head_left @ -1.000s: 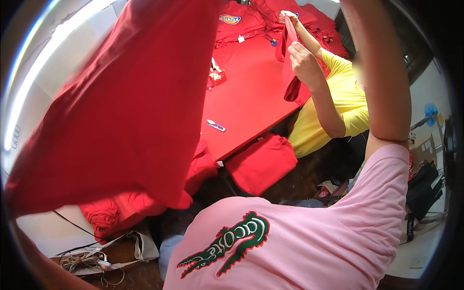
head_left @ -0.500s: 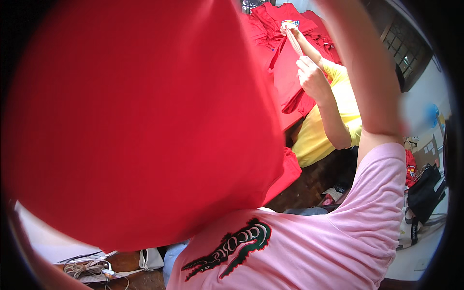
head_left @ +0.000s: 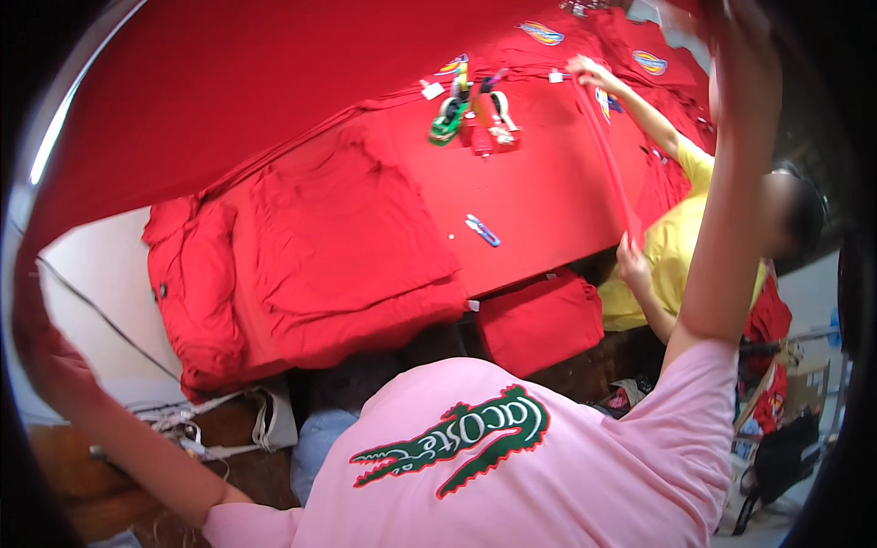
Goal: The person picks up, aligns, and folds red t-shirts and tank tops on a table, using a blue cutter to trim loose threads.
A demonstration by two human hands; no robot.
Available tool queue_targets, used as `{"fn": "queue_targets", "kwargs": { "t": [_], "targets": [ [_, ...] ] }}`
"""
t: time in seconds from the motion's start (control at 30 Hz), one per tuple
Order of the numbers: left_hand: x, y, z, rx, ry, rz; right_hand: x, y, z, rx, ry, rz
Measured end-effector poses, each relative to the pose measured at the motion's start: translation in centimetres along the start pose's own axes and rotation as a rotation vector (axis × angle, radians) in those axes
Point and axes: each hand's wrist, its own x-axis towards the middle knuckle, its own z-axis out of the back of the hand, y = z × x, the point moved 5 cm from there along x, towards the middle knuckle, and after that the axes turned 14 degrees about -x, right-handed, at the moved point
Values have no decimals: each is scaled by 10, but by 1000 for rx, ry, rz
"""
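Note:
A large sheet of red cloth, apparently a red T-shirt point(head_left: 274, 82), is held up across the upper left, stretched between my raised arms. At the left rim my left hand point(head_left: 44, 333) is closed on its edge, partly covered in red cloth and blurred. High at the upper right, my right hand point(head_left: 744, 50) grips the other side, its fingers smeared by motion. Below the raised cloth, a red T-shirt point(head_left: 352, 233) lies spread on the red-covered table point(head_left: 539, 196). Beside it, at the left end, lies a bunched red garment point(head_left: 196, 288).
Tape dispensers, one green point(head_left: 447, 123) and one red point(head_left: 493, 128), stand mid-table, with blue thread snips point(head_left: 482, 230) nearer. A co-worker in yellow point(head_left: 662, 242) handles a red garment on the right. Folded red cloth point(head_left: 541, 320) sits below the table edge; cables point(head_left: 187, 425) hang lower left.
The red T-shirt has swung up and away, uncovering the table, the dispensers and the snips. My left arm has come into view. The co-worker's hands have moved apart along their garment.

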Motion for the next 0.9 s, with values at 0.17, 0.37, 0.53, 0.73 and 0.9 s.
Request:
{"fn": "queue_targets", "kwargs": {
  "t": [0.17, 0.37, 0.53, 0.73, 0.9],
  "targets": [
    [-192, 118, 32, 258, 26, 276, -217, -38, -83, 107, 485, -546],
    [-381, 190, 46, 462, 22, 629, -476, -58, -134, 368, 711, -1257],
    [-463, 216, 59, 681, 133, 839, -561, -57, -132, 318, 904, -1393],
    [-483, 242, 68, 484, 72, 969, -574, -69, -130, 332, 863, -1435],
    [-506, 253, 83, 32, -390, 1259, -578, -68, -128, 334, 855, -1470]
  ]
}}
